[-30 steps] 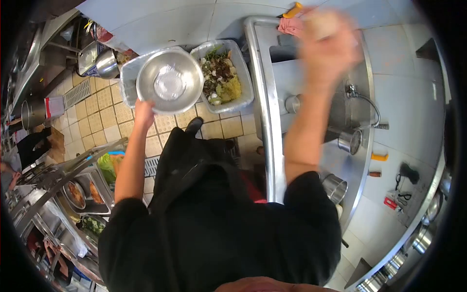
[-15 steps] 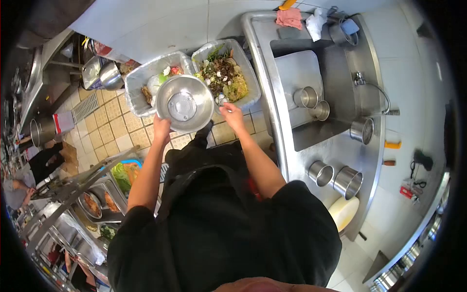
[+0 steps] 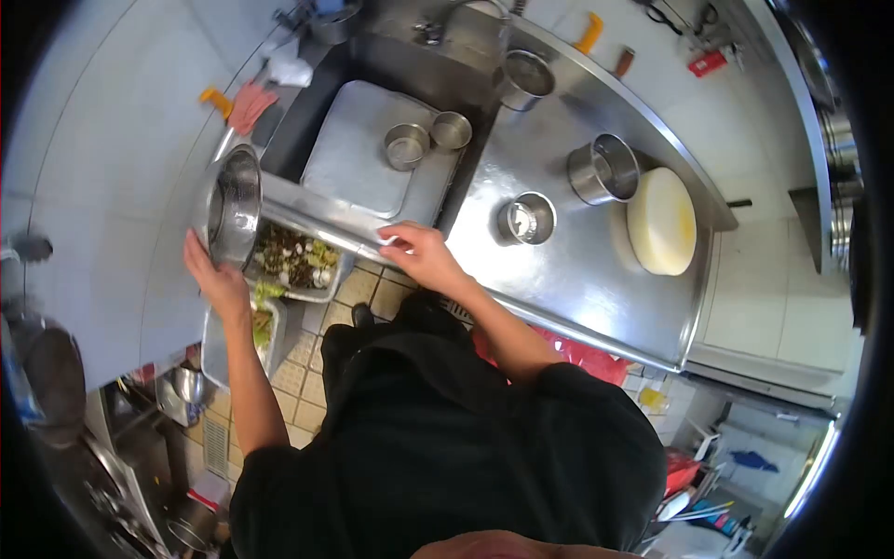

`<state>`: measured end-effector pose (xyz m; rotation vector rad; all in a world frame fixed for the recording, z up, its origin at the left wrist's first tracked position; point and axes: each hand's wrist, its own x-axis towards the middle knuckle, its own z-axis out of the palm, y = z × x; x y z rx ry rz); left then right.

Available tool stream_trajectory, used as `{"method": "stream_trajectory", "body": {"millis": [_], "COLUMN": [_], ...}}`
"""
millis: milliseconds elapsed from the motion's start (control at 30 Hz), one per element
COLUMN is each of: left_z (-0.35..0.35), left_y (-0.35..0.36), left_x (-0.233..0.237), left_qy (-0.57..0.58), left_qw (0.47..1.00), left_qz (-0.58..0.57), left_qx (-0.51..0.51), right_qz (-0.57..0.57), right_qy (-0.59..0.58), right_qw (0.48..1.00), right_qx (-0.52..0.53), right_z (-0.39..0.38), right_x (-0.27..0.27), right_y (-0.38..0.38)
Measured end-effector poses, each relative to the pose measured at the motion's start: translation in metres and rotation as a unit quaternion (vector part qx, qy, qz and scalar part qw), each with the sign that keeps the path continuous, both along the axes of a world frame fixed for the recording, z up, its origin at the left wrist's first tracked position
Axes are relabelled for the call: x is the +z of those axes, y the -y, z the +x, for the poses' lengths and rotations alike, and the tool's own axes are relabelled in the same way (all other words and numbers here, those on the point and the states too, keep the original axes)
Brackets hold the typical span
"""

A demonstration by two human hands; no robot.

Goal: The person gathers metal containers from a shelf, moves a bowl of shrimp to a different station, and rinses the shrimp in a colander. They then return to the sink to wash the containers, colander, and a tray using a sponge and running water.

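My left hand (image 3: 220, 278) grips the rim of a steel bowl (image 3: 237, 207), which is tilted on its side above the food-scrap bin (image 3: 326, 291). My right hand (image 3: 424, 254) is at the sink's front edge (image 3: 317, 222), its fingers closed around something small and white. In the sink basin lies a metal tray (image 3: 358, 154) bearing two small steel pots, one (image 3: 407, 146) beside the other (image 3: 452, 130).
On the steel counter (image 3: 587, 279) stand a small pot (image 3: 527, 218), a larger pot (image 3: 603, 169) and a thick round white block (image 3: 661, 222). Another pot (image 3: 526, 80) is near the tap. A second bin (image 3: 216, 345) stands below my left arm. Pink cloth (image 3: 250, 107) hangs at the sink's corner.
The view has turned towards the sink and counter. The bowl has gone from level over the bins to tilted beside the sink. My right hand is now at the sink's edge.
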<state>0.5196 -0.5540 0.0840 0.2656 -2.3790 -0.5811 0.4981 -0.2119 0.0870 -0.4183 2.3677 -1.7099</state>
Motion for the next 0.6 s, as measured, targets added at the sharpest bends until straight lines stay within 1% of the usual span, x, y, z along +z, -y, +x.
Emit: {"method": "stream_trajectory", "body": {"millis": [33, 67, 100, 133, 200, 233, 267, 300, 333, 367, 400, 433, 500, 600], "left_z": [-0.02, -0.041, -0.061, -0.077, -0.112, -0.135, -0.157, -0.169, -0.18, -0.183, -0.202, -0.223, -0.244, -0.274], "left_y": [-0.016, -0.031, -0.043, -0.055, -0.075, -0.064, -0.054, -0.064, -0.074, -0.094, -0.083, -0.073, -0.085, -0.1], "left_x": [0.004, 0.008, 0.003, -0.001, -0.016, -0.063, -0.105, -0.112, -0.119, -0.113, -0.143, -0.184, -0.219, -0.25], "left_qy": [0.011, 0.022, 0.041, 0.07, 0.129, 0.064, 0.139, 0.203, 0.259, 0.3, 0.35, 0.398, 0.413, 0.458], "left_qw": [1.0, 0.999, 0.998, 0.997, 0.991, 0.996, 0.979, 0.94, 0.885, 0.811, 0.765, 0.715, 0.712, 0.691], "left_qz": [-0.003, -0.005, -0.014, 0.0, 0.025, 0.01, 0.138, 0.269, 0.387, 0.503, 0.541, 0.575, 0.568, 0.558], "left_qx": [-0.021, -0.044, -0.042, -0.04, -0.035, -0.059, -0.049, -0.045, -0.019, 0.002, 0.003, 0.004, 0.011, 0.037], "right_qz": [0.005, 0.028, 0.055, 0.061, 0.046, 0.037, 0.028, 0.029, 0.031, 0.027, 0.012, 0.023, 0.027, 0.026], "right_qy": [-0.029, -0.044, -0.025, -0.043, -0.052, -0.038, -0.022, -0.015, -0.008, 0.005, 0.019, 0.015, 0.03, 0.08], "right_qw": [0.999, 0.997, 0.995, 0.989, 0.97, 0.958, 0.945, 0.933, 0.92, 0.912, 0.899, 0.888, 0.872, 0.859], "right_qx": [-0.029, -0.056, -0.085, -0.127, -0.235, -0.281, -0.325, -0.358, -0.391, -0.41, -0.436, -0.459, -0.488, -0.506], "right_z": [0.0, 0.001, 0.001, 0.003, 0.007, 0.009, 0.011, 0.013, 0.013, 0.013, 0.011, 0.01, 0.001, -0.013], "right_x": [-0.003, 0.007, 0.008, 0.01, -0.005, -0.015, -0.022, -0.026, -0.029, -0.031, -0.04, -0.043, -0.048, -0.058], "right_y": [-0.027, -0.055, -0.081, -0.106, -0.156, -0.182, -0.205, -0.223, -0.24, -0.256, -0.272, -0.284, -0.301, -0.309]}}
